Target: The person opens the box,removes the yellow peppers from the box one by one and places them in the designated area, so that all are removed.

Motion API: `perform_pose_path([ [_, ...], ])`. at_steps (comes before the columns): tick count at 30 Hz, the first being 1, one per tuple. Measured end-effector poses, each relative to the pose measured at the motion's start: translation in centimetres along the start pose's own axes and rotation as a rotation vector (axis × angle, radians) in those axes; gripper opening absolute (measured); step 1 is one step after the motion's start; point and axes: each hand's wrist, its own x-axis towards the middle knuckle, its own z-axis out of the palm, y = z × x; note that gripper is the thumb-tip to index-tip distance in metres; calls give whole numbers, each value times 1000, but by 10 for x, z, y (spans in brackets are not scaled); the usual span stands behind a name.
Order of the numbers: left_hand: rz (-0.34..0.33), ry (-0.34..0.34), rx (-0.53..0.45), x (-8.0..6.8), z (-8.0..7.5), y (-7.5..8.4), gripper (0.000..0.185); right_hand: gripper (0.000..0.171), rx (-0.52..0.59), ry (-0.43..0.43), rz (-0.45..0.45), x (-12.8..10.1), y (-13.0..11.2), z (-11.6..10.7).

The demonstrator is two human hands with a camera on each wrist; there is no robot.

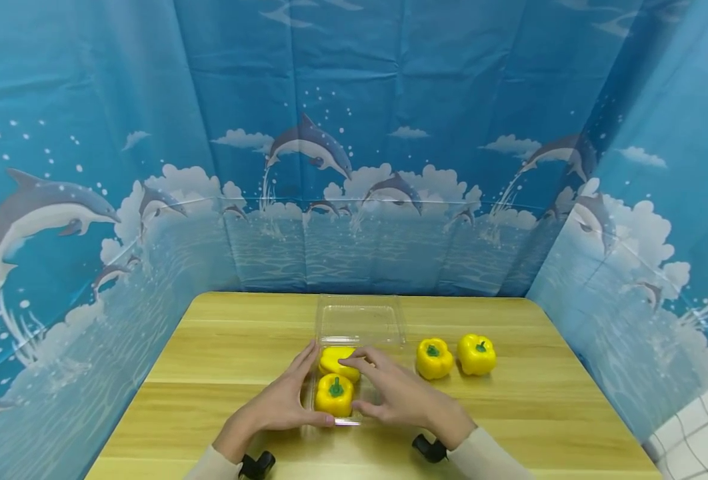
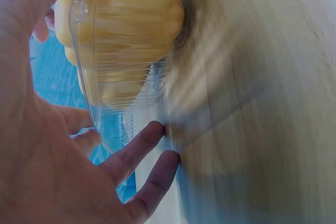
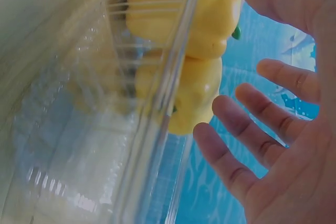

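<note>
A clear plastic clamshell box [image 1: 347, 421] lies on the table with its lid folded back. In it sit two yellow bell peppers: the front pepper [image 1: 327, 403] has its green stem up, and the rear pepper [image 1: 333, 361] lies on its side. My left hand [image 1: 279, 401] rests along the box's left side, fingers extended, thumb at the front edge. Over the box's right side hovers my right hand [image 1: 399, 395], its fingers spread and loosely bent beside the peppers. In the right wrist view, a gap shows between most of those fingers [image 3: 247, 124] and the peppers.
The open lid [image 1: 360, 323] lies flat behind the box. Two more yellow bell peppers, a nearer one [image 1: 435, 360] and a farther one [image 1: 477, 355], stand to the right on the wooden table [image 1: 540, 413]. A blue dolphin-print curtain [image 1: 354, 247] hangs behind the table and at both sides.
</note>
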Motion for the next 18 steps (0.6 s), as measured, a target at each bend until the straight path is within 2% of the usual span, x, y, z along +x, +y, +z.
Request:
perform_pose_path([
  [8,-2,-2,0,-1,-2,2,140,69,-14,-34,10,9,-4,5],
  [18,-10,-20,-32,0,-1,2,139,68,26,-51,0,13,-5,12],
])
